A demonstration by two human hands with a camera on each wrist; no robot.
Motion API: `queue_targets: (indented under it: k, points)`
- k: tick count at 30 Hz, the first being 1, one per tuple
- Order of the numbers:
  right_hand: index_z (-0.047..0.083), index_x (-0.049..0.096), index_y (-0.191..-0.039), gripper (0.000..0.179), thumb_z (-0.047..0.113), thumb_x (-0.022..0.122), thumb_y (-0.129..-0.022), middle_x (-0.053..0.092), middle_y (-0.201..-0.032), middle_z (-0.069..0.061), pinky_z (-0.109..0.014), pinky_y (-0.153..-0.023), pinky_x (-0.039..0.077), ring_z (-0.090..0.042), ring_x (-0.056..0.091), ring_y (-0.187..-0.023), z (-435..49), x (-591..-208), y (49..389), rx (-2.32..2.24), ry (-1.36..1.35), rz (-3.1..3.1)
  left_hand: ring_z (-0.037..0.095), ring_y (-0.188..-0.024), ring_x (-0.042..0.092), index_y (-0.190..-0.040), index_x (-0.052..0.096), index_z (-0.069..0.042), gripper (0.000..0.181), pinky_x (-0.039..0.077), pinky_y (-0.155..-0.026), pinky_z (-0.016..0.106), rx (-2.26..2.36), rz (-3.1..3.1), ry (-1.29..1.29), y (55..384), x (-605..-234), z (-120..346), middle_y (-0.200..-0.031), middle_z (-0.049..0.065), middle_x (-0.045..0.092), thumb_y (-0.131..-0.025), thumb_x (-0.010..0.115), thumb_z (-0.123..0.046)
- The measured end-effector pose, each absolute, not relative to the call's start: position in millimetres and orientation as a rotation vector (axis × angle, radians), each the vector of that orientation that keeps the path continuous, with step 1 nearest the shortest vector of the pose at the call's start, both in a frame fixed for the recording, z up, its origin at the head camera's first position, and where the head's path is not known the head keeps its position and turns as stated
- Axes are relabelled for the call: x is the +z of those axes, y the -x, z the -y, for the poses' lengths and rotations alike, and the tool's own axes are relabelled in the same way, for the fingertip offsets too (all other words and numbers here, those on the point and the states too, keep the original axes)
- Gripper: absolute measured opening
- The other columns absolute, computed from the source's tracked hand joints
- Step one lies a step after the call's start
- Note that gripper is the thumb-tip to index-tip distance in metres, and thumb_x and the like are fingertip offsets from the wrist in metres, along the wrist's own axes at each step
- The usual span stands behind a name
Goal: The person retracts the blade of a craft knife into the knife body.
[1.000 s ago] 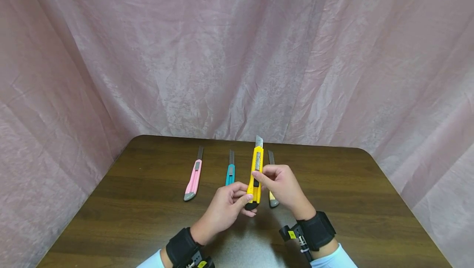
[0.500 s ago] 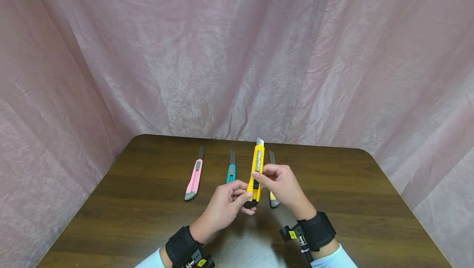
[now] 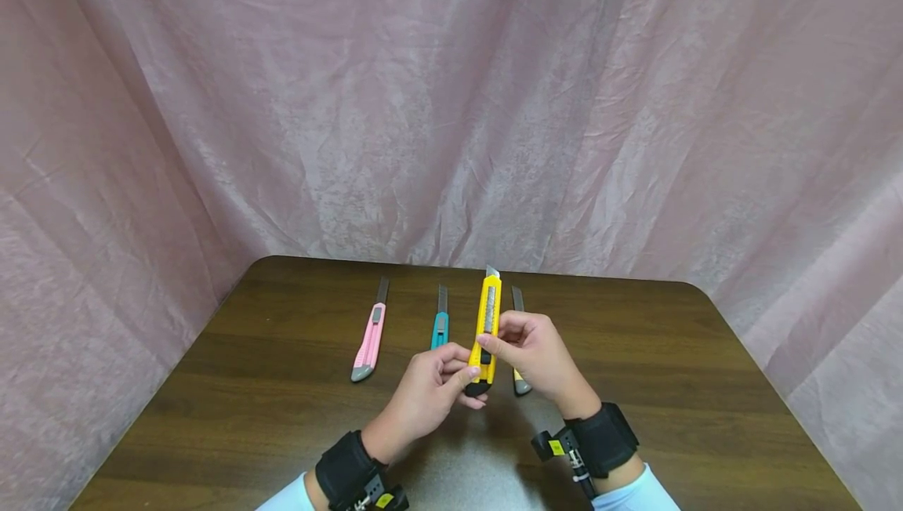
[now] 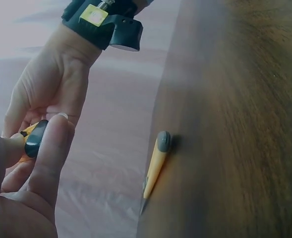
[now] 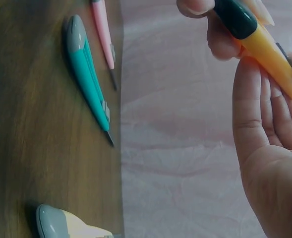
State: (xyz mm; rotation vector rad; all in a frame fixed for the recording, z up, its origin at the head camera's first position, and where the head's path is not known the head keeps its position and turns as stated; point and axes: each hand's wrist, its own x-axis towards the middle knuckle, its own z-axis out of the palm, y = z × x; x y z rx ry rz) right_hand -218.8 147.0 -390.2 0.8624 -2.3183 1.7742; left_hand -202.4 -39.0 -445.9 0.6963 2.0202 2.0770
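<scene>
Held above the table is a large yellow box cutter (image 3: 488, 311) with a black end cap (image 4: 35, 139), its blade pointing away. Only a short tip of blade (image 3: 492, 271) shows. My left hand (image 3: 426, 385) pinches the capped end between thumb and fingers. My right hand (image 3: 532, 358) grips the middle, the thumb on the black slider (image 3: 486, 356). Behind the hands lie a pink box cutter (image 3: 370, 342), a teal box cutter (image 5: 87, 74) partly hidden by the left hand in the head view, and a pale yellow box cutter (image 4: 156, 166) partly behind the right hand.
The three lying cutters have their blades out, pointing to the far edge of the brown wooden table (image 3: 247, 385). A pink curtain (image 3: 451, 103) hangs behind the table. Black bands with small cameras (image 3: 603, 440) sit on both wrists.
The yellow box cutter's blade has drawn back into its body, so less of it sticks out. My right thumb has slid slightly down toward the capped end; my left hand has hardly moved.
</scene>
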Motion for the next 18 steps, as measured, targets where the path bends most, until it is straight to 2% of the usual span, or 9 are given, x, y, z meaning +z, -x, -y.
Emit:
queue_targets:
  k: [5, 12, 15, 18]
  points:
    - [0.0, 0.066, -0.091, 0.005, 0.004, 0.067, -0.088, 0.065, -0.08, -0.01, -0.032, -0.059, 0.056, -0.024, 0.06, -0.064, -147.7, -387.6, 218.5, 1.815, -0.827, 2.358, 0.032, -0.075, 0.066, -0.104, 0.058, -0.003, 0.011, 0.057, -0.063, 0.042, 2.105, -1.998, -0.718, 202.5, -444.7, 38.9, -0.094, 0.008, 0.067, -0.093, 0.057, -0.004]
    - [0.011, 0.07, -0.089, 0.014, 0.025, 0.068, -0.089, 0.065, -0.08, -0.006, -0.036, -0.057, 0.057, -0.028, 0.061, -0.065, -156.4, -412.0, 235.8, 1.822, -0.787, 2.458, 0.033, -0.075, 0.066, -0.105, 0.057, 0.002, 0.012, 0.057, -0.064, 0.043, 2.101, -1.986, -0.673, 197.6, -433.0, 38.5, -0.096, 0.012, 0.066, -0.093, 0.055, 0.002]
    - [0.009, 0.07, -0.089, 0.009, 0.017, 0.068, -0.089, 0.064, -0.079, -0.004, -0.033, -0.056, 0.057, -0.022, 0.059, -0.062, -154.5, -407.4, 232.5, 1.778, -0.814, 2.442, 0.031, -0.075, 0.066, -0.104, 0.058, -0.001, 0.011, 0.057, -0.064, 0.041, 2.092, -1.997, -0.641, 200.2, -437.6, 38.5, -0.095, 0.01, 0.067, -0.093, 0.057, 0.0]
    - [0.005, 0.069, -0.088, 0.006, 0.01, 0.068, -0.088, 0.063, -0.076, -0.008, -0.03, -0.053, 0.055, -0.023, 0.056, -0.059, -151.8, -398.2, 226.0, 1.744, -0.856, 2.394, 0.029, -0.074, 0.066, -0.103, 0.058, -0.003, 0.01, 0.057, -0.064, 0.041, 2.093, -2.002, -0.638, 203.4, -442.9, 38.1, -0.094, 0.007, 0.067, -0.092, 0.058, -0.003]
